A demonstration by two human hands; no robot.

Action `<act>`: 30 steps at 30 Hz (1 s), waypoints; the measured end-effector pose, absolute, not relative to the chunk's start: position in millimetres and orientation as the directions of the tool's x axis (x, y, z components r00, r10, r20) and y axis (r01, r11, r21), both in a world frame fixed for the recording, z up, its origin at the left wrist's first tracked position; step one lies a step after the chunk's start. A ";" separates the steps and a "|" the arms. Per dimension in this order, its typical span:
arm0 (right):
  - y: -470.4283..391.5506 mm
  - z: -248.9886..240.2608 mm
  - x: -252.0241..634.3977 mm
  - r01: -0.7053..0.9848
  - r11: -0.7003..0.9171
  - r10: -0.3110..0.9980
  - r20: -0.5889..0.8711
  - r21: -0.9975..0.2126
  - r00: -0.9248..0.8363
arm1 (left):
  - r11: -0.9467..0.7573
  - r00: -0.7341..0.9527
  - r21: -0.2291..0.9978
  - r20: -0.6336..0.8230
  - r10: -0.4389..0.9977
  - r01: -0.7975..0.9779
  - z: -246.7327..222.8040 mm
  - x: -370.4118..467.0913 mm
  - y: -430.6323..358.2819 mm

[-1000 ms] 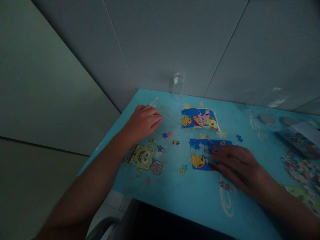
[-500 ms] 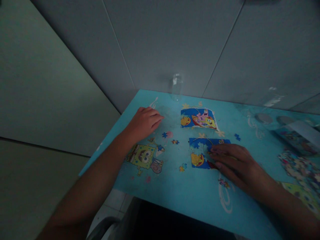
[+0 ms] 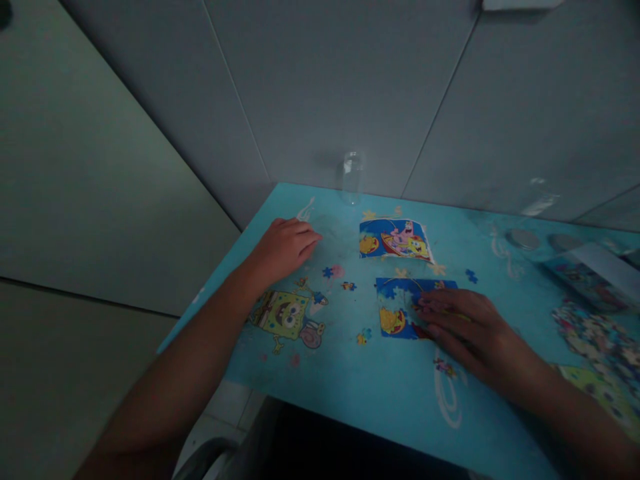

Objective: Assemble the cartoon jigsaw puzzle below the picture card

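Note:
A partly assembled jigsaw puzzle point(image 3: 393, 322) lies on the blue table, with gaps in its middle. My right hand point(image 3: 465, 327) covers its right side, thumb and fingertips brought together on a pinkish puzzle piece at the gap. Just beyond lies a reference picture point(image 3: 400, 239) with the same yellow burger, red boat and cartoon figures. To the left my left hand point(image 3: 287, 247) rests on the tabletop, fingers loosely bent and holding nothing. Loose puzzle pieces lie around: a blue one point(image 3: 327, 272), a small dark-and-orange one point(image 3: 349, 286), a yellow-blue one point(image 3: 363, 337) and a purple one point(image 3: 444, 367).
A clear jar point(image 3: 353, 179) stands at the back by the grey wall. At the right are a heap of mixed puzzle pieces point(image 3: 600, 340), a box point(image 3: 593, 277) and another clear container point(image 3: 535, 210) lying down. One more blue piece point(image 3: 471, 276) lies right of the picture.
The view has shifted slightly. My right hand stays at the puzzle with only a slight movement of the fingers; my left hand stays resting on the table.

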State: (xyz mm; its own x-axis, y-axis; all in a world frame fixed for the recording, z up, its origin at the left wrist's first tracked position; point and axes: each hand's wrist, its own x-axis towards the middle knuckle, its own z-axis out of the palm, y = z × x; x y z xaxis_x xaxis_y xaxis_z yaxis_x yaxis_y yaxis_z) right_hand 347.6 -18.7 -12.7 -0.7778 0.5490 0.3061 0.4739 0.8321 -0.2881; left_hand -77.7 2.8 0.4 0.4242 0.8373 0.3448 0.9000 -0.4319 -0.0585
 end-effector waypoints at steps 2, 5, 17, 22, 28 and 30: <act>-18.2 -12.6 347.6 0.472 0.835 0.546 0.311 -0.284 -0.778 | -0.437 0.419 -0.010 0.306 0.855 0.900 2.9 -83.2 2.4; -17.9 -12.4 347.6 0.472 0.836 0.543 0.302 -0.279 -0.784 | -0.450 0.423 0.090 0.216 0.880 0.889 8.0 -92.1 -0.3; -20.1 -10.3 345.2 0.450 0.851 0.522 0.336 -0.272 -0.784 | -0.333 0.428 0.450 -0.127 0.895 0.829 15.8 -115.0 -11.6; -19.8 -11.9 346.6 0.453 0.851 0.521 0.324 -0.264 -0.790 | -0.314 0.446 0.489 -0.178 0.877 0.814 13.5 -112.2 -12.3; -19.5 -13.0 348.1 0.466 0.844 0.532 0.298 -0.266 -0.793 | -0.350 0.518 0.558 -0.174 0.837 0.753 12.1 -107.1 -13.3; -19.7 -12.6 347.4 0.469 0.842 0.535 0.294 -0.268 -0.792 | -0.339 0.522 0.567 -0.193 0.831 0.751 13.1 -105.1 -14.8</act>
